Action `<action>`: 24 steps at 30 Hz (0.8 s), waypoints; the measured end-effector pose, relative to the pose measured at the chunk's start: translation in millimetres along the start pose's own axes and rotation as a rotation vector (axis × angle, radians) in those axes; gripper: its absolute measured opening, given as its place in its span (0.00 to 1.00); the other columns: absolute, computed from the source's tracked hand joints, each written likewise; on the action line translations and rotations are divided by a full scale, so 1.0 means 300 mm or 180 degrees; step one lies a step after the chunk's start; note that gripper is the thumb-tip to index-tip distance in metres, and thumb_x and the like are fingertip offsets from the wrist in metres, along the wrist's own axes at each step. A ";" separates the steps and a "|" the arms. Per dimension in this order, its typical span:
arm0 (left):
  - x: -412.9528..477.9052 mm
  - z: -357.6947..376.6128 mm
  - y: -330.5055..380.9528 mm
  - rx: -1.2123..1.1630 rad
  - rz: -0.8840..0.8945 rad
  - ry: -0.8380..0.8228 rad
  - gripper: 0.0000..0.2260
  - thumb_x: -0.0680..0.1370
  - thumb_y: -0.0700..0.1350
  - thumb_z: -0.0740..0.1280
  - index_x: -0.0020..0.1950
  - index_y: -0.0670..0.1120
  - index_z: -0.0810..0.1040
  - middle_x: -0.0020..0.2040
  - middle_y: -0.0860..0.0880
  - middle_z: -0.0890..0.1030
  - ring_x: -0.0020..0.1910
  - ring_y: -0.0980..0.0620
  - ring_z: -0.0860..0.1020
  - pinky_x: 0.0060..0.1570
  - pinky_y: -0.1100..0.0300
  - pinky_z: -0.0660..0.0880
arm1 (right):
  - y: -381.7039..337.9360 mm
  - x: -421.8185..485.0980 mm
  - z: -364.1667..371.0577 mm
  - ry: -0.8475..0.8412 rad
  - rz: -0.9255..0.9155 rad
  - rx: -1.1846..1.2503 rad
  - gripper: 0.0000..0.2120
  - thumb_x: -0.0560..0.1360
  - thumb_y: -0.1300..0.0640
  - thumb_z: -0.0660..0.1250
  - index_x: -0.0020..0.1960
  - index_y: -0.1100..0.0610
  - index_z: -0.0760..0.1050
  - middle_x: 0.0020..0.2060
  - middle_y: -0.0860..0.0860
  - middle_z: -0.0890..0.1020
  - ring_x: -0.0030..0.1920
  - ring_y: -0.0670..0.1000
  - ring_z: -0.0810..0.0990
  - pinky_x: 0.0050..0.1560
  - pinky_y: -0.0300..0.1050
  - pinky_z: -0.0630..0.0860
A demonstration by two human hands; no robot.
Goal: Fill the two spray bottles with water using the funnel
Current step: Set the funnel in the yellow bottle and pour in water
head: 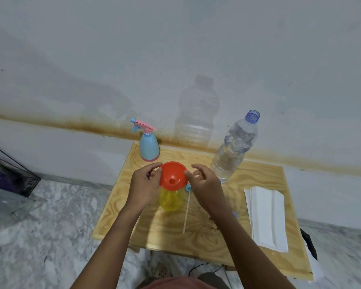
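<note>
Left hand, right hand touch orange funnel seated in yellow bottle

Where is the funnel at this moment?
Head view, centre: the funnel sits atop the yellow bottle, between the left hand and right hand, in front of the blue spray bottle and left of the water bottle.

funnel orange | spray bottle yellow | second spray bottle blue-pink
</note>
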State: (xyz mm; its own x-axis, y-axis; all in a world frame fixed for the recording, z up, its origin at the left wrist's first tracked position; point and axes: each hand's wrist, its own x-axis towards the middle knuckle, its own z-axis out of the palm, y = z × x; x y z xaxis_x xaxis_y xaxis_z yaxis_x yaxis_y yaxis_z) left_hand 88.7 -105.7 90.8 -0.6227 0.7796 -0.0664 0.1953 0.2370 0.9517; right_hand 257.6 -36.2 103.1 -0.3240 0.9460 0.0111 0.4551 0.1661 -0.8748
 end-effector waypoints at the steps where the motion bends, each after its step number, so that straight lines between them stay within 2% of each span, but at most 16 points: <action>1: 0.000 -0.001 -0.002 -0.0009 0.0009 -0.0010 0.10 0.81 0.45 0.66 0.60 0.50 0.83 0.32 0.50 0.73 0.37 0.51 0.75 0.50 0.44 0.80 | -0.010 0.004 0.010 -0.0107 0.0161 0.0128 0.16 0.76 0.47 0.69 0.60 0.54 0.78 0.40 0.45 0.80 0.39 0.43 0.79 0.45 0.46 0.80; 5: -0.005 -0.017 0.006 -0.0093 0.0037 -0.0139 0.10 0.80 0.46 0.67 0.60 0.51 0.83 0.37 0.49 0.78 0.38 0.49 0.79 0.48 0.45 0.82 | -0.038 0.025 0.026 -0.0173 0.0323 0.0144 0.05 0.76 0.56 0.69 0.50 0.55 0.81 0.31 0.46 0.80 0.34 0.46 0.80 0.42 0.48 0.82; 8: -0.006 -0.042 0.009 -0.0343 -0.0017 -0.0165 0.11 0.81 0.50 0.64 0.61 0.52 0.82 0.40 0.50 0.81 0.38 0.52 0.80 0.46 0.54 0.82 | -0.054 0.038 0.008 0.0002 0.0262 0.0141 0.05 0.74 0.60 0.67 0.44 0.53 0.82 0.31 0.55 0.82 0.34 0.51 0.80 0.41 0.46 0.80; 10: 0.000 -0.059 -0.013 -0.0400 -0.0026 -0.0206 0.12 0.83 0.49 0.62 0.64 0.55 0.80 0.42 0.50 0.80 0.38 0.55 0.79 0.44 0.58 0.78 | -0.055 0.041 -0.003 0.0105 0.0242 0.0217 0.06 0.74 0.60 0.67 0.43 0.52 0.81 0.34 0.59 0.83 0.35 0.56 0.82 0.41 0.48 0.81; 12: 0.003 -0.065 -0.055 -0.0252 -0.0123 -0.0369 0.14 0.82 0.45 0.63 0.66 0.57 0.77 0.48 0.51 0.81 0.44 0.53 0.80 0.44 0.62 0.77 | -0.049 0.037 -0.006 0.0104 0.0220 0.0147 0.05 0.74 0.60 0.67 0.43 0.52 0.80 0.32 0.58 0.82 0.33 0.52 0.81 0.41 0.47 0.81; 14: -0.008 -0.052 -0.095 0.0180 -0.0059 -0.0707 0.17 0.80 0.42 0.66 0.68 0.56 0.74 0.56 0.52 0.79 0.52 0.51 0.78 0.46 0.65 0.75 | -0.045 0.031 -0.007 0.0069 0.0216 0.0109 0.04 0.75 0.59 0.68 0.45 0.52 0.81 0.30 0.52 0.81 0.33 0.48 0.80 0.41 0.48 0.81; 16: -0.023 -0.023 -0.117 0.0553 0.0168 -0.1075 0.21 0.77 0.41 0.70 0.67 0.56 0.73 0.61 0.54 0.76 0.57 0.57 0.75 0.51 0.67 0.73 | -0.047 0.027 -0.009 0.0045 0.0231 0.0246 0.03 0.76 0.58 0.68 0.47 0.52 0.81 0.32 0.50 0.82 0.34 0.48 0.82 0.40 0.47 0.82; 18: -0.039 0.004 -0.119 0.0633 0.0312 -0.1294 0.21 0.75 0.42 0.73 0.61 0.61 0.73 0.57 0.59 0.76 0.55 0.69 0.74 0.50 0.74 0.70 | -0.047 0.026 -0.009 0.0029 0.0151 0.0139 0.03 0.76 0.57 0.68 0.48 0.53 0.81 0.32 0.48 0.82 0.33 0.45 0.82 0.38 0.41 0.81; 20: -0.040 0.030 -0.136 0.0645 0.0394 -0.1220 0.19 0.73 0.48 0.75 0.60 0.60 0.74 0.56 0.61 0.77 0.54 0.70 0.74 0.49 0.73 0.69 | -0.043 0.025 -0.011 -0.0029 0.0095 -0.0018 0.04 0.76 0.58 0.68 0.48 0.53 0.81 0.31 0.46 0.82 0.32 0.40 0.81 0.35 0.33 0.77; 24: -0.033 0.066 -0.172 0.0740 0.0404 -0.0884 0.23 0.72 0.53 0.76 0.65 0.50 0.76 0.59 0.56 0.79 0.56 0.59 0.76 0.55 0.62 0.72 | -0.034 0.024 -0.034 -0.0111 0.0139 0.0088 0.03 0.77 0.58 0.68 0.47 0.52 0.81 0.31 0.46 0.82 0.31 0.43 0.82 0.35 0.32 0.77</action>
State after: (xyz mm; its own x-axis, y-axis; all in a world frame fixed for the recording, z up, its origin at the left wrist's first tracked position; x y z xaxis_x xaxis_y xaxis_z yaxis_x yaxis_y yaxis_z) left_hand 99.9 -114.2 36.4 -0.3598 0.9310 -0.0614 0.4441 0.2288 0.8663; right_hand 259.0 -28.4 117.0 -0.3332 0.9418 -0.0441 0.4466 0.1165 -0.8871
